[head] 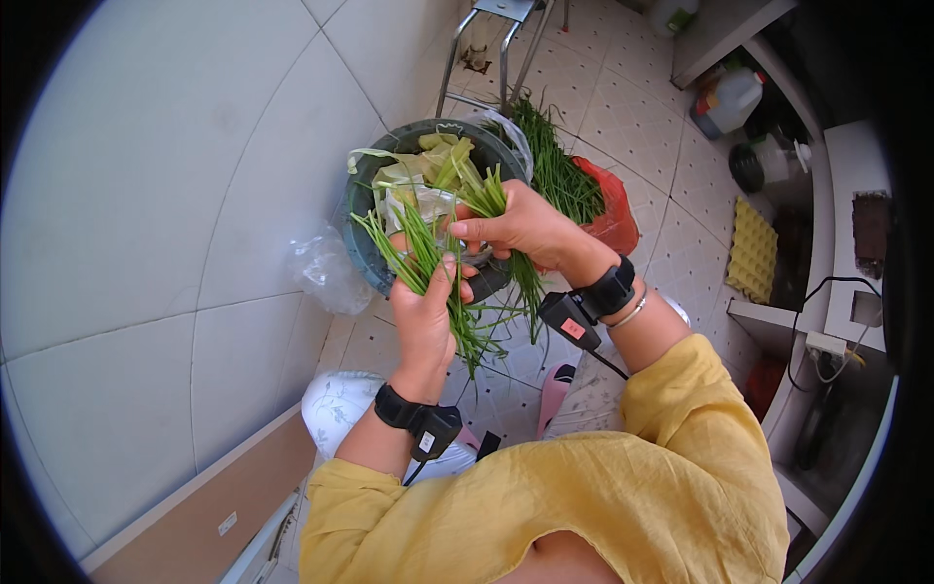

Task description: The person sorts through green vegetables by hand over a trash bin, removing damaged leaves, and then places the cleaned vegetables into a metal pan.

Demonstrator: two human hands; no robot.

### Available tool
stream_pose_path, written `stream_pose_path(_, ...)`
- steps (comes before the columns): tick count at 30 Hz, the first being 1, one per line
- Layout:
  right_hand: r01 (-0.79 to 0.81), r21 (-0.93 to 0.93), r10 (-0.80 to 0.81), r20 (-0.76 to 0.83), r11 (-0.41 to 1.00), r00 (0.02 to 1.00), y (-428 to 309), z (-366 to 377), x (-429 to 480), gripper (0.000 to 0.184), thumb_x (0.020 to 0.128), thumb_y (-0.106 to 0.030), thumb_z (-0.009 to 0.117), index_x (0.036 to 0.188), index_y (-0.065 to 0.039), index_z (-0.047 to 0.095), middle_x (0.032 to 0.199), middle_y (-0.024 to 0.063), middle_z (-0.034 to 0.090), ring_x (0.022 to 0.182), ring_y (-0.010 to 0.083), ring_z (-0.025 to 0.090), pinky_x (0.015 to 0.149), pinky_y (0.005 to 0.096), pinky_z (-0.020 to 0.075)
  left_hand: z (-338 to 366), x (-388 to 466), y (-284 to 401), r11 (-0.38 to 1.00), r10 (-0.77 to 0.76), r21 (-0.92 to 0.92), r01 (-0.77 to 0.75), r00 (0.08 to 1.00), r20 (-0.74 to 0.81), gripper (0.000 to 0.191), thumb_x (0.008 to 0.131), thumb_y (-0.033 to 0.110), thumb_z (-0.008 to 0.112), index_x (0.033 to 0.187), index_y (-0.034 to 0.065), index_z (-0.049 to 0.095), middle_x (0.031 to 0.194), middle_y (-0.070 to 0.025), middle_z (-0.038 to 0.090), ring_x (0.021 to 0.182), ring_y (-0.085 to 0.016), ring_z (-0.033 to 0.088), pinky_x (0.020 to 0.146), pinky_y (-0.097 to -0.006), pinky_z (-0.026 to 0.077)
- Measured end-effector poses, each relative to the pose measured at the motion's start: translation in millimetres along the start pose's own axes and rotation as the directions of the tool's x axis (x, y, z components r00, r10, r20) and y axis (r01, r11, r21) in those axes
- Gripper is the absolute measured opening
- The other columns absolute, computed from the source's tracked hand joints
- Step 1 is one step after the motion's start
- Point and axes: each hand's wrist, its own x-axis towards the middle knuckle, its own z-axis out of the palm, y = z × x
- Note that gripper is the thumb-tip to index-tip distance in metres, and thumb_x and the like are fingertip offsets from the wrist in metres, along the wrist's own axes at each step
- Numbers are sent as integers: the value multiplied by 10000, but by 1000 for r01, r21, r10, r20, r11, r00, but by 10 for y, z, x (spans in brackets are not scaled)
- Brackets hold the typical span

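Observation:
My left hand (427, 306) grips a loose bunch of green garlic chives (419, 252), stems pointing up and leaf ends hanging below. Close beside it, my right hand (525, 226) is closed around a second bunch of chives (487, 194), whose leaves trail beneath the palm. Both bunches are over the near side of a round dark bin (357, 252). Pale husks or leaves (438, 160) and crumpled plastic lie inside the bin. Past my right hand, more chives (558, 164) spread on the floor, partly in a red plastic bag (616, 208).
A clear plastic bag (332, 266) sits between bin and tiled wall (255, 182). Behind the bin stands a metal-legged stool (505, 55). Low shelves at right hold plastic jugs (735, 98) and a yellow egg tray (751, 252). A power adapter with cables (826, 344) hangs nearby.

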Motion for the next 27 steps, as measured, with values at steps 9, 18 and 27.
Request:
stream_pose_path(9, 27, 225, -14, -59, 974, 998, -21, -61, -35, 158, 825, -158, 597, 860, -4, 613, 635, 3, 504, 417, 30, 329, 398, 187, 252, 75, 2, 87, 995, -87, -42, 86, 996, -25, 194, 873, 146, 561, 1004, 14, 506, 805, -126, 617, 606, -160, 589, 534, -268, 499)
stream_pose_path(18, 346, 493, -152, -391, 798, 908, -31, -493, 29, 143, 855, -139, 559, 810, -5, 582, 639, 2, 468, 471, 67, 354, 457, 227, 316, 0, 71, 61, 997, -65, -36, 62, 995, -74, 176, 870, 156, 563, 973, 25, 508, 819, -102, 596, 619, -177, 590, 536, -279, 502)
stream_pose_path(27, 559, 517, -263, -537, 648, 801, -73, -920, -46, 170, 900, -185, 486, 811, -46, 524, 696, 46, 482, 560, 150, 450, 537, 295, 412, -60, 88, 25, 999, -38, 5, 38, 993, -109, 170, 871, 157, 562, 987, 41, 518, 819, -105, 599, 643, -172, 589, 551, -272, 497)
